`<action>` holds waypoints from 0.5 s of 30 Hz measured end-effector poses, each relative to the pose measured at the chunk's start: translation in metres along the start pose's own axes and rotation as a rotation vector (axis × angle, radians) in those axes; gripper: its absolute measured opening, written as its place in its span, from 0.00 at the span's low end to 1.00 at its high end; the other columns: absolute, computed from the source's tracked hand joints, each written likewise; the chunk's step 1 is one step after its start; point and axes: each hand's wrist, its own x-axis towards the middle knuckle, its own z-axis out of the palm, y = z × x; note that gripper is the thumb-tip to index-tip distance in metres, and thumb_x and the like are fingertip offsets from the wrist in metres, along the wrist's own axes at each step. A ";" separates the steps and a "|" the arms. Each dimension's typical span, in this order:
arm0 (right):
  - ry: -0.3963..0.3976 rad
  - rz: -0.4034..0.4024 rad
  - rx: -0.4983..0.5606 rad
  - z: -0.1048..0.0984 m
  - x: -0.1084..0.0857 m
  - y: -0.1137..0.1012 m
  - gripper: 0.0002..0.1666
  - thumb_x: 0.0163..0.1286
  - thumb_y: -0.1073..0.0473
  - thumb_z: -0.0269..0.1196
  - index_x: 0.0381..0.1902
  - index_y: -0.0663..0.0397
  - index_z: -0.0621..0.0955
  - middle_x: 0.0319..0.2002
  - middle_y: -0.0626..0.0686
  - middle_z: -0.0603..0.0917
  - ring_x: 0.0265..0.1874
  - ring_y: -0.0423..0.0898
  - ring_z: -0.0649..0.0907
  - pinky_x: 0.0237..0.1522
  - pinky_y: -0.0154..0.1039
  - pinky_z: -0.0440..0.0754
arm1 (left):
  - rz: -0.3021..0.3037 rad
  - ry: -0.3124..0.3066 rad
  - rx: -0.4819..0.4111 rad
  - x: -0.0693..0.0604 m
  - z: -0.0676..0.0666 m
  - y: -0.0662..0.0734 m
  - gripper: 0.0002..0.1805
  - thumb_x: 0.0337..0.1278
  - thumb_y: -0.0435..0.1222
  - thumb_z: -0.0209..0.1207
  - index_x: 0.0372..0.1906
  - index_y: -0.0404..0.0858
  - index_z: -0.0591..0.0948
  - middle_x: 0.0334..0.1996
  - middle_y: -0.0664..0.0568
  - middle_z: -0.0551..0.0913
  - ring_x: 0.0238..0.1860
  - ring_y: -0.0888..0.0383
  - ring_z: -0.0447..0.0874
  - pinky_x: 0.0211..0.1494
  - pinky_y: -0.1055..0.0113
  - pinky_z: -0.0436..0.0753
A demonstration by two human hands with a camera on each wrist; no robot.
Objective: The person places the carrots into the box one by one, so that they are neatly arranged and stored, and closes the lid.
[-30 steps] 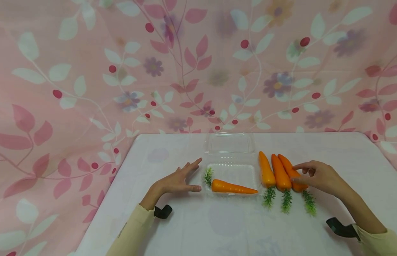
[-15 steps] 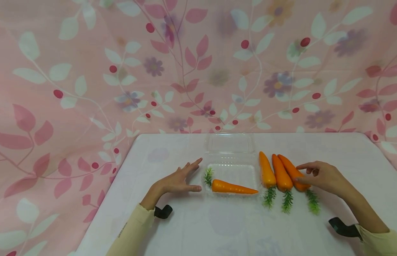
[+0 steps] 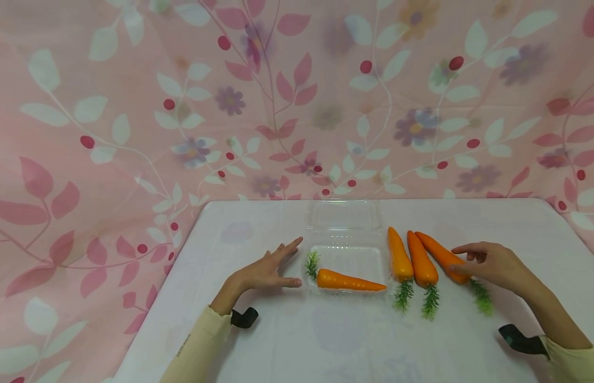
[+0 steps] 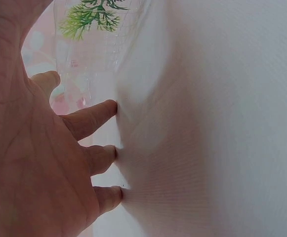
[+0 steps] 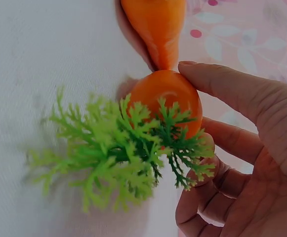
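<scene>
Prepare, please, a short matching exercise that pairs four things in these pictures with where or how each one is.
1. Left hand
2. Right hand
3. Clear lid
4. Carrot with leaves pointing left

A. Holding the rightmost carrot
B. Lying inside the clear container
C. Beside the clear container, holding nothing
D. Open, on the far side

Pairs: 1-C; 2-A; 3-D; 4-B
</scene>
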 end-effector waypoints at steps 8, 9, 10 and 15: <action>-0.006 0.020 -0.012 -0.004 -0.001 0.005 0.34 0.60 0.40 0.71 0.53 0.62 0.83 0.32 0.51 0.74 0.27 0.46 0.68 0.23 0.36 0.64 | -0.014 -0.003 0.000 0.000 -0.001 0.001 0.57 0.51 0.65 0.64 0.80 0.59 0.44 0.76 0.54 0.58 0.77 0.44 0.37 0.72 0.37 0.36; -0.006 0.019 -0.012 -0.005 -0.001 0.006 0.34 0.60 0.40 0.71 0.53 0.61 0.83 0.32 0.51 0.74 0.27 0.46 0.69 0.23 0.36 0.65 | -0.013 -0.005 0.000 0.000 0.000 0.001 0.57 0.51 0.65 0.64 0.80 0.59 0.44 0.76 0.54 0.58 0.77 0.44 0.37 0.72 0.37 0.36; -0.006 0.017 -0.010 -0.006 -0.001 0.007 0.34 0.59 0.40 0.71 0.53 0.61 0.84 0.32 0.51 0.74 0.27 0.46 0.69 0.23 0.36 0.65 | -0.013 -0.006 -0.001 0.000 0.000 0.001 0.57 0.51 0.65 0.64 0.80 0.59 0.43 0.76 0.54 0.58 0.77 0.44 0.37 0.72 0.37 0.36; -0.012 0.024 -0.004 -0.008 -0.001 0.010 0.35 0.60 0.40 0.71 0.53 0.61 0.83 0.32 0.52 0.73 0.28 0.46 0.69 0.23 0.36 0.66 | -0.005 -0.005 0.001 0.000 0.000 0.000 0.57 0.51 0.65 0.63 0.80 0.59 0.43 0.76 0.53 0.57 0.77 0.44 0.37 0.72 0.36 0.37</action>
